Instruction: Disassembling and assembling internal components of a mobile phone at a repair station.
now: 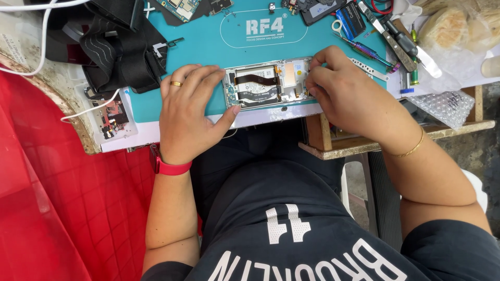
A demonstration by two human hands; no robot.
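Two hands apart, one at each end of an opened phone [265, 83] at the near edge of the teal work mat [208, 47]. Nearest, on the left wrist, a red watch [169, 166]. Clamps the phone's left end with the left hand [187, 112]: fingers spread flat over the top, thumb pressed up against the near side. Bunches the fingertips of the right hand [338, 88] tightly together at the phone's right end; cannot tell whether on a small part or on the frame itself.

Judging by the layout, well into disassembly or midway back: back cover already off, insides bare, a brown flex ribbon lying across the middle, nothing yet closed over it.

Farther out, near the mat's right edge, a loose row of screwdrivers [372, 52] and metal tweezers [398, 44], well apart from the phone. Off the mat's right side, a sheet of bubble wrap [442, 106]. By the left edge, a heap of black straps [122, 52]. At the far edge, a bare circuit board [179, 8], apart from the phone, seemingly yet to go back.
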